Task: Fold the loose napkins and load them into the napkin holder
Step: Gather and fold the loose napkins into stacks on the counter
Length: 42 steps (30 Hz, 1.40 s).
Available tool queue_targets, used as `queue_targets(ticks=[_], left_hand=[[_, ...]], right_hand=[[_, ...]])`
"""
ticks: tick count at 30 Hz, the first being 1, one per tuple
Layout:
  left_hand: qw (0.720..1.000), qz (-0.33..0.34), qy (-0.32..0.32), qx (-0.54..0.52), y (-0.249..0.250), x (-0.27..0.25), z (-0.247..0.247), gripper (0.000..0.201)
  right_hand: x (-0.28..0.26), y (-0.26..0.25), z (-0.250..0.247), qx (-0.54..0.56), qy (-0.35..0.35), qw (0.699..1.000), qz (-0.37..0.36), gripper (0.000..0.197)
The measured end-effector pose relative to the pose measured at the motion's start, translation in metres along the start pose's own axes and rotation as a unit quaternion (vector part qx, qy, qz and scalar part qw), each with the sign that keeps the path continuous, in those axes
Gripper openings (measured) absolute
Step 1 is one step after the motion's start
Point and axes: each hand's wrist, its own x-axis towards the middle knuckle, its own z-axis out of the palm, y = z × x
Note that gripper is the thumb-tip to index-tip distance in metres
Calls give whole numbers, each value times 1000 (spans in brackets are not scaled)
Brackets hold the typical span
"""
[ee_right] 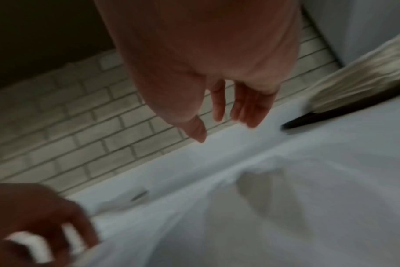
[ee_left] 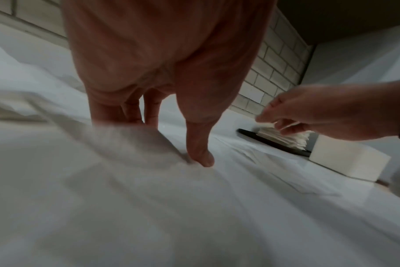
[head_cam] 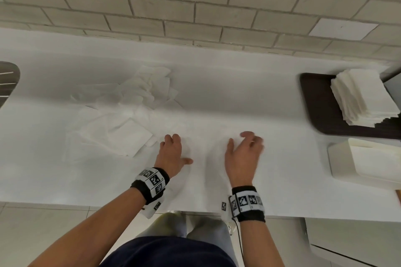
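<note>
**Head view: loose napkins sit left of both hands, holder is way off right**

Going left to right across the table (head_cam: pixel 217 76): the messy pile of loose napkins (head_cam: pixel 121 119) lies up and to the left of the hands, spread out roughly along the table's length, with the nearest flat sheet just beside the left hand (head_cam: pixel 172 154). That hand is down on the white surface, fingers relaxed and a bit bent, thumb stuck out toward the middle. From its wrist camera the thumb tip touches the surface and nothing is pinched.

Next over, the right hand (head_cam: pixel 244 156) hovers with fingers spread and loose, gripping nothing. It's blurry, so I can't say if the fingertips touch down. A faint sheet might lie between the two hands, but white on white makes it too hard to call.

Far right: a dark tray (head_cam: pixel 314 102) carrying a stack of folded napkins (head_cam: pixel 360 95), and just in front of it the white napkin holder (head_cam: pixel 355 162).

So my read is that the left hand is clearly nearer the pile and the right nearer the holder. The next grab looks like a leftward reach.
</note>
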Motion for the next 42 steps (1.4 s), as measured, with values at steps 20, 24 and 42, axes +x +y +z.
queue_targets(ticks=[20, 24, 42], left_hand=[[995, -14, 102, 9, -37, 88, -69, 77], [995, -82, 18, 56, -42, 113, -83, 84], [937, 244, 32, -249, 34, 50, -85, 13]], right_hand=[[11, 22, -25, 234, -51, 971, 10, 16], [20, 56, -11, 81, -119, 989, 19, 19], [5, -53, -20, 469, -80, 863, 169, 24]])
